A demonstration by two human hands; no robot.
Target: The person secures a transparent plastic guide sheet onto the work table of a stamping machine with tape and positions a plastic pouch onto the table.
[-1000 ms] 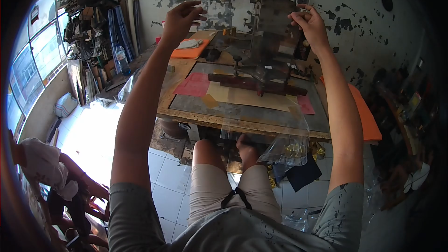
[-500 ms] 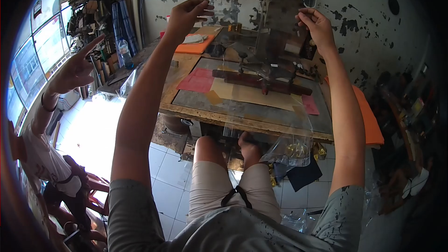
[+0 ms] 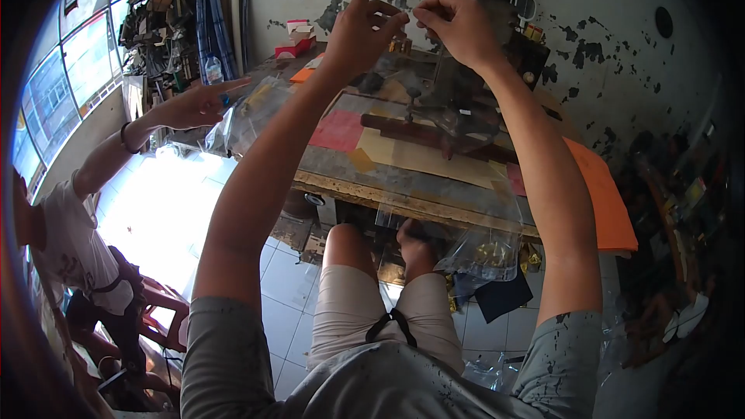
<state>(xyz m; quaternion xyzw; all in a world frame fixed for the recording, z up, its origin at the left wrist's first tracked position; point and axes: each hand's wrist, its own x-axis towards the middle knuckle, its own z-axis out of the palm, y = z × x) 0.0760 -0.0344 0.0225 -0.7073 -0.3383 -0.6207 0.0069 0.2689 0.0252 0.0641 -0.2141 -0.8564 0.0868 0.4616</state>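
My left hand (image 3: 363, 35) is raised above the workbench, index finger lifted and curved, thumb and another fingertip pinched together. Close by on the right, my right hand (image 3: 459, 31) pinches thumb against fingers, its tips nearly meeting the left ones. Whatever lies in either pinch is too thin or clear to make out. Below and beyond the hands stands a dark press-like machine (image 3: 458, 120) with a long dark bar (image 3: 388, 125). Under the bar lie a tan sheet (image 3: 423, 161) and a pink sheet (image 3: 337, 130). Clear plastic (image 3: 485, 252) hangs at the bench's front edge.
At the left another person's hand (image 3: 198, 106) points toward the bench. Orange sheets (image 3: 601, 194) lie at the bench's right side. A red and white box (image 3: 295, 43) sits at the back. The wooden bench edge (image 3: 419, 208) runs above my knees; a dark piece (image 3: 503, 296) lies below.
Both my hands have come together from wide apart, left moving right and right moving left. The other person's arm has shifted to the right, and the view has turned slightly.
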